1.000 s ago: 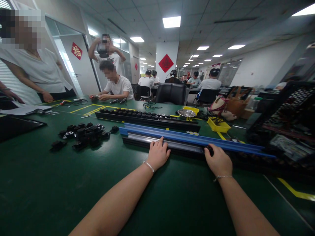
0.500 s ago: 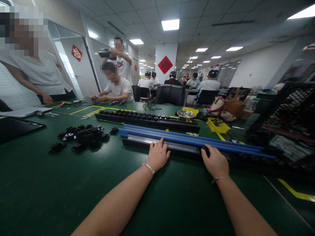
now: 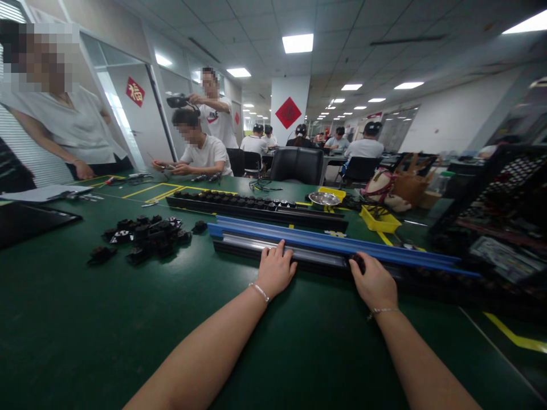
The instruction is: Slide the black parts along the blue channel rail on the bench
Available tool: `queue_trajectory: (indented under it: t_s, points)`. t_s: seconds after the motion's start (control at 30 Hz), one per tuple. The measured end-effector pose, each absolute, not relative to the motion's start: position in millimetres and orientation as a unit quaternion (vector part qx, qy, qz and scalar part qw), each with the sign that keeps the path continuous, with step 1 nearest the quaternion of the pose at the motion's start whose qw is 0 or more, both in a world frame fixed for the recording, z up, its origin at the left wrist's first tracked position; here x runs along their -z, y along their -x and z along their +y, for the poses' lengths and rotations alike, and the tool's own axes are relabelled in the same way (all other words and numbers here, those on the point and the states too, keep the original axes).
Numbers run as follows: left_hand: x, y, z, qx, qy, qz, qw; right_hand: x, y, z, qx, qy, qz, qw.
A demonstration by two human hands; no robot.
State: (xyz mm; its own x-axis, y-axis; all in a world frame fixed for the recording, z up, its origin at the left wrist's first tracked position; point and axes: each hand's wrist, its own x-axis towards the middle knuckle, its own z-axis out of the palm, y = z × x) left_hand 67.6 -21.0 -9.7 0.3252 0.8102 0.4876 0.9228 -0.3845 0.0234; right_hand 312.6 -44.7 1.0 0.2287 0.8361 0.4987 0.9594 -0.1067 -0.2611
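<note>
A long black rail (image 3: 233,249) with a shiny channel lies across the green table, and a long blue rail (image 3: 256,228) runs along its far side. My left hand (image 3: 277,269) rests on the black rail with its fingers spread, the index fingertip near the blue rail. Farther right, my right hand (image 3: 376,279) is closed around a small black part (image 3: 357,262) at the channel; my fingers partly hide it. More dark parts sit in the rail beyond that hand, too dim to make out. A pile of black parts (image 3: 154,239) lies to the left.
Behind the blue rail lies another black rail (image 3: 256,206) filled with black parts. A metal bowl (image 3: 325,199) and a yellow tray (image 3: 380,220) stand at the back right. A dark perforated rack (image 3: 491,199) rises at the right. Several people are around, one standing at the left (image 3: 72,131).
Both hands stay in the same place on the rail. The view has shifted very slightly. Across the table, the standing person's camera has moved a little left and down.
</note>
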Motion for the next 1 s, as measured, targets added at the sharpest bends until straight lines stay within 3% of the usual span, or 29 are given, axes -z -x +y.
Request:
queue_trajectory:
  t_s: [1.0]
  points:
    - [12.8, -67.4, -19.4, 0.224, 0.801, -0.536, 0.146, 0.2, -311.9, -41.8, 0.114, 0.719, -0.627, 0.278]
